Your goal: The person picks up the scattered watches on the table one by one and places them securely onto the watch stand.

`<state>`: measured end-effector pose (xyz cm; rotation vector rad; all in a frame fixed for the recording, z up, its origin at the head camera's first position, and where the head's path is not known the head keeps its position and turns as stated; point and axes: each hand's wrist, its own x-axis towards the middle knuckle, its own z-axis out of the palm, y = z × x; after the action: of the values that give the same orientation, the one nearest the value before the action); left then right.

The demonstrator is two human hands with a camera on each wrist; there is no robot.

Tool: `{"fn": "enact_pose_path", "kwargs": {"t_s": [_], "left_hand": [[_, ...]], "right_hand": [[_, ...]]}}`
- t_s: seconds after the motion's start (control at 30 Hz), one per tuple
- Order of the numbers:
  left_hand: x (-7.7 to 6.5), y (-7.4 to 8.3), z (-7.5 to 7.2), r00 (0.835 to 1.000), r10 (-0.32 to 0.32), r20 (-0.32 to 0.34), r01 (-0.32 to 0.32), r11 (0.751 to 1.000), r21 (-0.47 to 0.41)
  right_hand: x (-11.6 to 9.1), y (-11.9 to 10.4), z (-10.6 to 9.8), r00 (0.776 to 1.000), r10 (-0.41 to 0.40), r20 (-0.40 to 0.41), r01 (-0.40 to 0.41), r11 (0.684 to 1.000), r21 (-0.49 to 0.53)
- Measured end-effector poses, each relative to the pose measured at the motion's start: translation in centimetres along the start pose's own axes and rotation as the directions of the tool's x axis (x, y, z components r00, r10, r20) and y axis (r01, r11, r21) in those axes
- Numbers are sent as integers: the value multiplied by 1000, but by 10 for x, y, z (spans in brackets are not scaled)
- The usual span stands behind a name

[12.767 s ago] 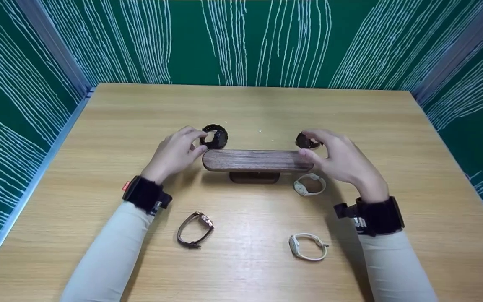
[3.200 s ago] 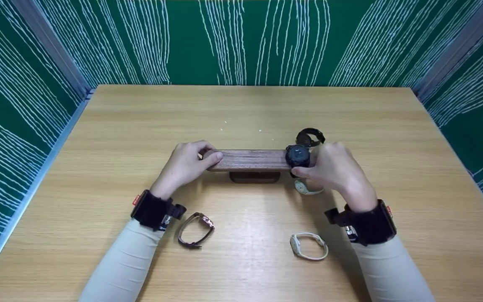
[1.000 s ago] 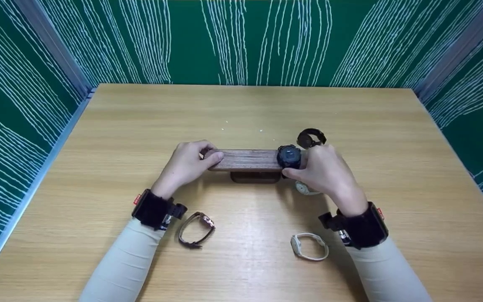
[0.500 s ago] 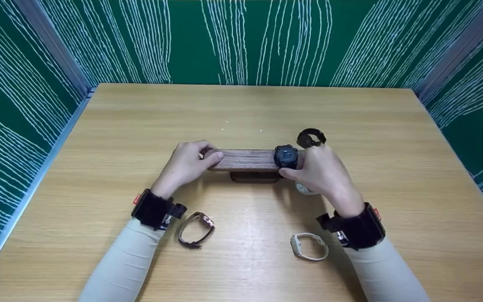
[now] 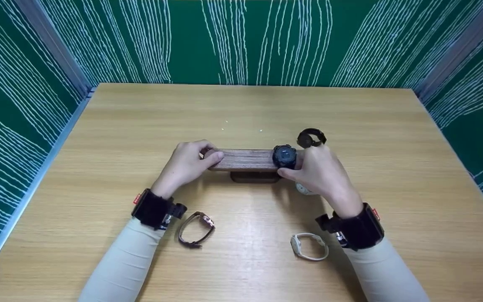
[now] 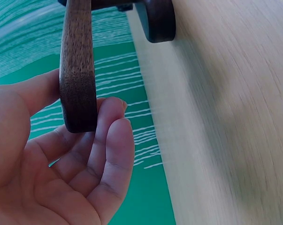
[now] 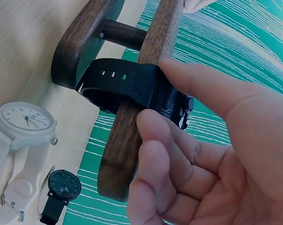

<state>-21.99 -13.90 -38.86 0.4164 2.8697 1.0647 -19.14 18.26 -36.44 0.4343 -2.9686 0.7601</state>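
Observation:
A dark wooden watch stand has a long bar raised on a short post over a base. My left hand pinches the bar's left end, thumb on one side and fingers on the other, as the left wrist view shows. Looped round the right part of the bar is a chunky black watch, its face up and its strap hanging below. My right hand holds this watch by its sides between thumb and fingers. In the right wrist view the strap encircles the bar, whose end sticks out past it.
Behind my right hand lies a second black watch. A white watch is partly hidden under that hand. Nearer me are another white watch and a thin brown-strapped watch. Patterned green walls border the wooden table.
The chunky black watch, earlier on the table behind the bar's left end, is now round the bar. Lately my right hand has slid it slightly left. My left hand has taken the bar's end.

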Motion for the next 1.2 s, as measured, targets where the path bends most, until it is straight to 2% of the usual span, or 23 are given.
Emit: {"fn": "enact_pose_path", "kwargs": {"t_s": [0.23, 0.77, 1.2], "left_hand": [[0, 0, 1, 1000, 2, -9, -2, 1000, -14], [0, -1, 0, 1000, 4, -10, -4, 1000, -22], [0, -1, 0, 1000, 14, -12, -14, 1000, -1]], "right_hand": [[0, -1, 2, 1000, -1, -2, 1, 1000, 30], [2, -4, 6, 1000, 16, -6, -16, 1000, 25], [1, -6, 9, 999, -31, -30, 31, 999, -10]]}}
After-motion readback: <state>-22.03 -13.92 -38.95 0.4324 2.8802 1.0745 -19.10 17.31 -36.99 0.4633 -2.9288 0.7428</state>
